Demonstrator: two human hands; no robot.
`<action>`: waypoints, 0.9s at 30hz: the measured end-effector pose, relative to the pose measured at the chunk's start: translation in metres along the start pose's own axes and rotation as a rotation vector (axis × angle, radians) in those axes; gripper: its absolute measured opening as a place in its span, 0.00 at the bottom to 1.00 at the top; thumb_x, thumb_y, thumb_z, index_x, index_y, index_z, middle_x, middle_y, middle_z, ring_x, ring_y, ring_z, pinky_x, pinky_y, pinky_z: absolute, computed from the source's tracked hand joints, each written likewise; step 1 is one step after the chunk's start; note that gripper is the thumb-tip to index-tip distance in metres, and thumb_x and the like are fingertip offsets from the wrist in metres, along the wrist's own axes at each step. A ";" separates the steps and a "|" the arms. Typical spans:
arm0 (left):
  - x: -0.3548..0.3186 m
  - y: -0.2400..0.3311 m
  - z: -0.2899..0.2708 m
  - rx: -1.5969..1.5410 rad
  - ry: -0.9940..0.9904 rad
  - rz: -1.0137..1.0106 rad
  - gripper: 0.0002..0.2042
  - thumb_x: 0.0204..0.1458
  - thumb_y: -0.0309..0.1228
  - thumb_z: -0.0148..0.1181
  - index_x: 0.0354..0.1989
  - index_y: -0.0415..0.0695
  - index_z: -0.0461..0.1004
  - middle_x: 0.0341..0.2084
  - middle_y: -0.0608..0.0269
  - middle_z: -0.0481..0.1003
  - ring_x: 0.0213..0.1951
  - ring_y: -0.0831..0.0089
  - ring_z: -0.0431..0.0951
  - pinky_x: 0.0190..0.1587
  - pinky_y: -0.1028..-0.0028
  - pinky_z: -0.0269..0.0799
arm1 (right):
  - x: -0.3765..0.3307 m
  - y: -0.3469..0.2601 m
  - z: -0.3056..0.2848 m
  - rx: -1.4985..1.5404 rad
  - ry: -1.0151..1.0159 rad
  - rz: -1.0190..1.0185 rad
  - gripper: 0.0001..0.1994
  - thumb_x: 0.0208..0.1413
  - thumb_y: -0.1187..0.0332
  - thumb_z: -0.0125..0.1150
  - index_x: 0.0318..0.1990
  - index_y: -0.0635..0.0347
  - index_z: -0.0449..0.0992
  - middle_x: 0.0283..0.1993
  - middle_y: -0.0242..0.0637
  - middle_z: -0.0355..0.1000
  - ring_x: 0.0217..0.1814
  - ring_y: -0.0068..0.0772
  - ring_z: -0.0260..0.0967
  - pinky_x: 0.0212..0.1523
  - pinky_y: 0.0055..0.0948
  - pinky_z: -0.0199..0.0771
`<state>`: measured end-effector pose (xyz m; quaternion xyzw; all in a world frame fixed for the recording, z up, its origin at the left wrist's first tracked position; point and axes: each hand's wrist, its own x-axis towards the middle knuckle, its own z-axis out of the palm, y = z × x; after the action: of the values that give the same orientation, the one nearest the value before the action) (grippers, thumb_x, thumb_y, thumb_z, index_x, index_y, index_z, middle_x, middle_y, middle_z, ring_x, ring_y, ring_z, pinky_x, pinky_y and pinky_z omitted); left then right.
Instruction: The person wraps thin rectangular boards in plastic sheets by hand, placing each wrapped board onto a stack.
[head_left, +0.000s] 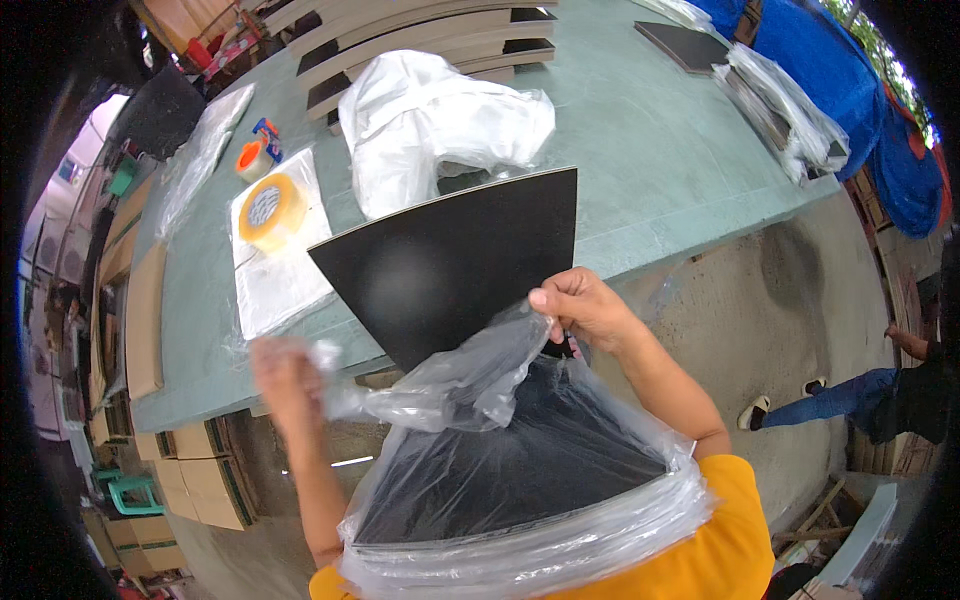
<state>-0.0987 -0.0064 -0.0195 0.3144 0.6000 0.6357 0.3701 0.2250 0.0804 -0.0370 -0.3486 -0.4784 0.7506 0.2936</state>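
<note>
A black square board point(450, 265) stands half inside a clear plastic bag point(520, 480), whose lower part bulges against the person's orange shirt point(730, 510). The right hand point(585, 305) has its grip clamped on the bag's mouth and the board's near edge together, thumb and fingers closed over the film. The left hand point(285, 370) is blurred; its grip looks closed on a bunched fold of the same bag, just to the left of and slightly below the right grip. The board's upper half rises beyond both grips, tilted over the near edge of the green worktop point(660, 150).

Left of the left grip and farther off, a roll of yellow tape point(272, 210) lies on a flat white pack in film point(280, 250), with an orange tape dispenser point(255, 155) just beyond it. Directly beyond the board sits a crumpled white plastic bag point(430, 125), and behind that a row of stacked boards point(420, 40). Far to the right of the right grip lie more bagged boards point(790, 110) and a blue tarpaulin point(840, 70). Another person's legs point(830, 400) show on the concrete floor point(780, 300) at right.
</note>
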 end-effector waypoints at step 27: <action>0.019 -0.010 -0.004 0.738 -0.229 0.165 0.05 0.42 0.27 0.53 0.21 0.38 0.70 0.18 0.69 0.68 0.24 0.79 0.65 0.29 0.79 0.62 | -0.006 0.007 -0.003 0.695 -0.237 -0.036 0.08 0.49 0.66 0.55 0.24 0.58 0.66 0.22 0.30 0.63 0.23 0.23 0.58 0.28 0.23 0.59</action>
<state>-0.1110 0.0073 -0.0302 0.5422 0.7160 0.3656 0.2445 0.2304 0.0745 -0.0428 -0.1299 -0.2317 0.8982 0.3502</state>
